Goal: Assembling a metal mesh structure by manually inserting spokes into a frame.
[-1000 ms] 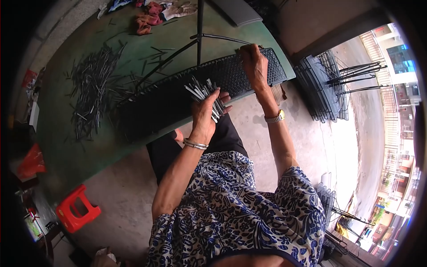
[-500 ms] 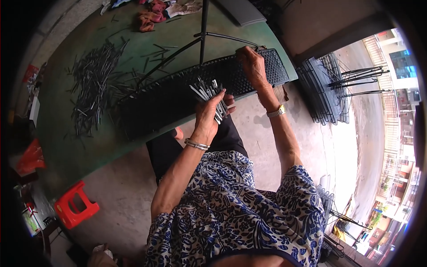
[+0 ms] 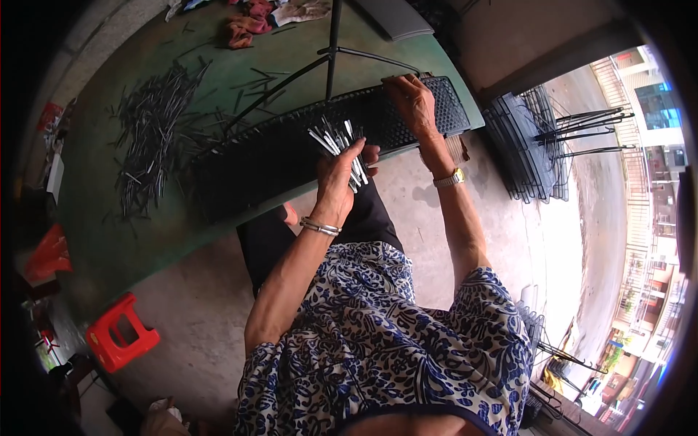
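Observation:
A bundle of thin dark strips (image 3: 336,142), some with bright shiny faces, fans out of my left hand (image 3: 337,183), which is closed around it above the near edge of a long black perforated panel (image 3: 287,142). At the panel's far edge, toward its right end, my right hand (image 3: 413,107) has its fingers bent together. Whatever they pinch there is too small or hidden to make out. A black metal rod frame (image 3: 331,62) with branching legs rises from the panel's far edge. The panel lies on a green table (image 3: 145,251).
Many loose dark strips (image 3: 151,134) lie heaped on the table's left. Cloths (image 3: 251,29) and a grey panel (image 3: 392,16) are at the far side. A red plastic stool (image 3: 122,333) stands on the floor at left; black wire racks (image 3: 520,145) are stacked at right.
My right hand has shifted slightly left along the panel's far edge, fingers still bent. The left hand still holds the bundle, turned a little so that more strips catch the light.

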Action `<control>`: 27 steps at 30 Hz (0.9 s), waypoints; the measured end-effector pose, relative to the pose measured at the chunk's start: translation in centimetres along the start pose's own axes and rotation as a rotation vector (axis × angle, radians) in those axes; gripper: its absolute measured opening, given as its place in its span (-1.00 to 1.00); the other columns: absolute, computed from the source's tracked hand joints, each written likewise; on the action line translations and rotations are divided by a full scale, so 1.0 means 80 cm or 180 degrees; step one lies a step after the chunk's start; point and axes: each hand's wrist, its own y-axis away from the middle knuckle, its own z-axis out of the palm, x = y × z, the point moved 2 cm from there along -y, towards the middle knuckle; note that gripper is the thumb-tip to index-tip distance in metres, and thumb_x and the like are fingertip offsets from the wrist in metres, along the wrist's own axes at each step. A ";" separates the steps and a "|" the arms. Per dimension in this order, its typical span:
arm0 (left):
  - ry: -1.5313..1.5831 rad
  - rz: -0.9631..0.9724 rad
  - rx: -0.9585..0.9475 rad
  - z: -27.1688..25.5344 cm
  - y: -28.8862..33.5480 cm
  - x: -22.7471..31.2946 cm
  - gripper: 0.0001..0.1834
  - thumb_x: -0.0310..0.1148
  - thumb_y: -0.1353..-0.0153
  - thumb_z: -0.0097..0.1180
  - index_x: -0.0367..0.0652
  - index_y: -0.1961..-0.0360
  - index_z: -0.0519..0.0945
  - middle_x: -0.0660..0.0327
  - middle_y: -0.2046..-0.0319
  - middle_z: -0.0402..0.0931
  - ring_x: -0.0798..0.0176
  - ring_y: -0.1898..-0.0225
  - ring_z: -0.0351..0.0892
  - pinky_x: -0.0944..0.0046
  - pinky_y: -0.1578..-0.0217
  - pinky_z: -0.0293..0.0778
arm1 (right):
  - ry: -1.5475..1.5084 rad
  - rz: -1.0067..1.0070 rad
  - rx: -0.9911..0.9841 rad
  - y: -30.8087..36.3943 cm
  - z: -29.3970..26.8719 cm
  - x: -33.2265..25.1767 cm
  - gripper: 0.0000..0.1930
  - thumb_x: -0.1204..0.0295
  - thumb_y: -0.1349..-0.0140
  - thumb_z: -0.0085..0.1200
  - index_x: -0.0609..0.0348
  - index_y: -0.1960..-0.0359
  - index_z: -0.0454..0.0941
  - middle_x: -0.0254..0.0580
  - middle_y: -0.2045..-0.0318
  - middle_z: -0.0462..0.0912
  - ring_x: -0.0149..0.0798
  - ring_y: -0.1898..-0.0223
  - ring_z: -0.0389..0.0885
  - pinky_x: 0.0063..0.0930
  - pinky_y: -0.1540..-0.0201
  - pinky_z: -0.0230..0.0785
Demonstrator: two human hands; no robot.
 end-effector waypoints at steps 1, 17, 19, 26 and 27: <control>0.0000 -0.0002 0.0003 0.000 0.000 -0.001 -0.82 -0.38 -0.17 0.24 -0.24 0.25 0.60 0.09 0.36 0.66 0.28 0.39 0.66 0.27 0.42 0.58 | 0.0005 0.0001 -0.0002 0.002 0.001 0.001 -0.86 0.41 -0.16 0.16 0.06 0.24 0.66 -0.17 0.27 0.62 -0.08 0.23 0.63 -0.35 0.20 0.48; -0.0298 0.0223 -0.0222 0.005 0.003 0.001 -0.81 -0.40 -0.16 0.22 -0.22 0.21 0.62 0.15 0.36 0.66 0.27 0.38 0.68 0.27 0.43 0.61 | -0.2260 0.1466 -0.1892 0.044 -0.033 -0.092 -0.81 0.43 -0.25 0.11 0.35 0.27 0.60 -0.27 0.37 0.61 -0.42 0.33 0.56 -0.53 0.25 0.41; -0.0302 0.0247 -0.0194 0.007 0.002 0.000 -0.81 -0.40 -0.16 0.22 -0.22 0.20 0.63 0.16 0.35 0.66 0.27 0.38 0.68 0.27 0.44 0.61 | -0.2218 0.1396 -0.2034 0.039 -0.034 -0.084 -0.81 0.43 -0.25 0.11 0.35 0.25 0.61 -0.24 0.34 0.61 -0.40 0.31 0.58 -0.53 0.23 0.42; -0.0371 0.0213 -0.0248 0.009 0.002 0.007 -0.80 -0.41 -0.16 0.21 -0.22 0.19 0.63 0.19 0.31 0.67 0.30 0.36 0.68 0.29 0.48 0.61 | -0.2413 0.1608 -0.1789 0.042 -0.035 -0.087 -0.85 0.46 -0.24 0.10 0.35 0.34 0.54 -0.18 0.48 0.62 -0.34 0.42 0.64 -0.51 0.32 0.47; -0.0376 0.0212 -0.0244 0.007 0.001 0.006 -0.80 -0.41 -0.16 0.21 -0.22 0.19 0.63 0.19 0.31 0.67 0.30 0.36 0.68 0.29 0.48 0.61 | -0.2420 0.1610 -0.1788 0.042 -0.036 -0.091 -0.85 0.46 -0.24 0.10 0.35 0.34 0.54 -0.18 0.48 0.62 -0.34 0.42 0.64 -0.51 0.32 0.47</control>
